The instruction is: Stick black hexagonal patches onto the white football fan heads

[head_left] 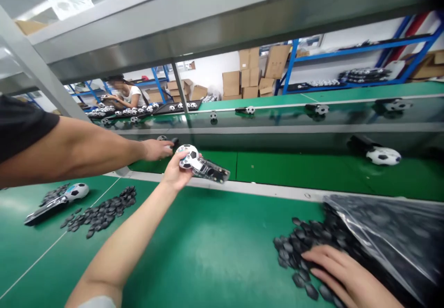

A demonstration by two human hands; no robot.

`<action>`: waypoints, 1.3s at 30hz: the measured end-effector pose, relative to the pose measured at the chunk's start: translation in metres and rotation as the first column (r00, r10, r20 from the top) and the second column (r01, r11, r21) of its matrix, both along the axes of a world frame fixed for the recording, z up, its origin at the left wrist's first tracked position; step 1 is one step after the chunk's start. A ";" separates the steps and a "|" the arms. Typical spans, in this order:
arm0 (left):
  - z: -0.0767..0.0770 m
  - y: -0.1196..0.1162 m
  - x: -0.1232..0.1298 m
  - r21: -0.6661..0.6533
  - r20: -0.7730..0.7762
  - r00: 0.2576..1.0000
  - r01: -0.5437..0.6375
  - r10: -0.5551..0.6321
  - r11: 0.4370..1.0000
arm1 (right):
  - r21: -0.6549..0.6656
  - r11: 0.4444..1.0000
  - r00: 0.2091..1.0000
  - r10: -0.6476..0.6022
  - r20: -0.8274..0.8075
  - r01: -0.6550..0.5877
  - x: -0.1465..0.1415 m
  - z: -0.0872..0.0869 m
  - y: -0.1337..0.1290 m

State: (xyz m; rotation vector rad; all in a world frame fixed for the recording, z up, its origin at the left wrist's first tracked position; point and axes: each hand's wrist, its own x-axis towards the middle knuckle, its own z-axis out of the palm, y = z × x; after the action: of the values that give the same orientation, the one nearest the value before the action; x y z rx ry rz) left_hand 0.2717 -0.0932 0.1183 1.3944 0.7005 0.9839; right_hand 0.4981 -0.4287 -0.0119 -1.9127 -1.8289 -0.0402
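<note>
My left hand (176,175) is closed around a device with a soccer-ball-patterned head (189,157) and a clear handle (212,171) showing dark parts inside. I hold it above the near edge of the conveyor, its handle pointing right. My right hand (342,273) rests at the pile of small black caps (294,248) on the green table (208,252). Its fingers are stretched out and slightly apart, touching the caps; their undersides are hidden. A clear plastic bag (391,238) of black pieces lies beside that hand.
A co-worker's arm (104,150) reaches in from the left over the green conveyor belt (277,171). A soccer-ball device (383,156) lies on the belt. Another device (76,191) and more black caps (104,211) are at left. A metal beam (208,26) spans overhead.
</note>
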 end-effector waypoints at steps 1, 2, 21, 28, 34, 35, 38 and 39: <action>-0.001 -0.017 -0.002 -0.139 0.051 0.995 0.092 -0.086 0.986 | -0.030 1.000 1.000 0.008 -0.001 -0.008 -0.003 0.004 0.000; -0.004 -0.033 -0.002 -0.264 0.082 0.985 0.171 -0.154 0.949 | -0.058 0.998 1.000 0.005 -0.008 -0.005 -0.005 0.006 -0.001; 0.022 -0.122 -0.012 0.727 -0.646 0.696 0.434 0.314 0.533 | -0.113 0.994 0.989 -0.020 -0.148 0.003 -0.021 0.028 -0.004; -0.042 -0.168 0.026 0.524 -0.836 0.388 0.774 0.387 0.357 | -0.074 0.997 0.981 -0.042 -0.191 0.029 -0.029 0.036 0.003; -0.054 -0.142 0.009 0.389 -0.919 0.385 0.850 0.085 0.357 | -0.098 0.990 0.883 -0.138 -0.448 0.105 -0.037 0.048 0.012; -0.054 -0.138 0.004 0.338 -0.936 0.351 0.875 0.024 0.348 | -0.088 0.991 0.870 -0.128 -0.476 0.098 -0.038 0.049 0.015; -0.059 -0.136 -0.008 0.277 -0.947 0.319 0.876 -0.042 0.395 | -0.049 0.997 0.826 -0.078 -0.559 0.061 -0.044 0.053 0.027; -0.062 -0.138 -0.009 0.290 -0.941 0.336 0.855 -0.034 0.429 | -0.035 0.999 0.814 -0.054 -0.578 0.041 -0.047 0.054 0.031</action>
State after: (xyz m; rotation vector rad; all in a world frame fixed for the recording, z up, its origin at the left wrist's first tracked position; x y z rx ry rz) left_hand 0.2625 -0.2314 0.0565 2.8066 0.3611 -0.1607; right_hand 0.4509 -0.3977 0.0424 -1.7247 -1.3634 0.4982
